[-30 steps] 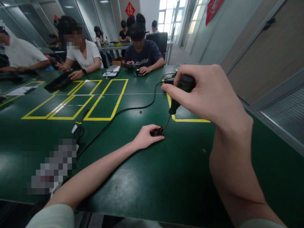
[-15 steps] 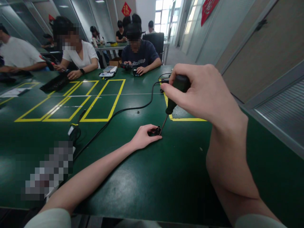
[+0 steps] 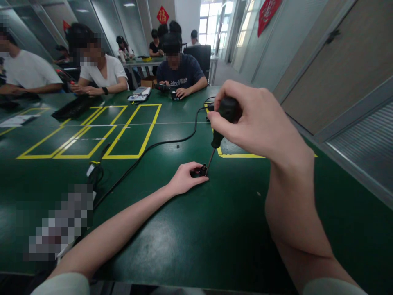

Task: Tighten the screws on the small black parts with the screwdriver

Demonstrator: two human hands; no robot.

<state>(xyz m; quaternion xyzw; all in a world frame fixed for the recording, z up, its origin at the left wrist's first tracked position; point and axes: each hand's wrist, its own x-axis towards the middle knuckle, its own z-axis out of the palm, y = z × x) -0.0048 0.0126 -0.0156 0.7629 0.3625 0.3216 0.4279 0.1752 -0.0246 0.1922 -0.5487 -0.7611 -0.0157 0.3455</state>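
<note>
My right hand (image 3: 250, 119) is closed around the dark handle of a screwdriver (image 3: 217, 138). Its thin metal shaft slants down and to the left. The tip meets a small black part (image 3: 203, 169) on the table, at that part's right side. My left hand (image 3: 187, 178) rests low on the green tabletop and pinches this part between thumb and fingers. A short tube-like piece sticks up from the part; its exact kind is too small to make out.
A black cable (image 3: 159, 142) crosses the green table (image 3: 184, 233) from the left toward the back. Yellow tape (image 3: 150, 129) outlines rectangles. A bundled cord (image 3: 96, 172) lies at left. A black tray (image 3: 75, 107) sits before one co-worker; another person (image 3: 181, 69) handles dark devices opposite.
The screwdriver and my right hand have shifted slightly left. My left hand stays on the black part. Across the table, the co-worker in white has drawn a hand back from the black tray.
</note>
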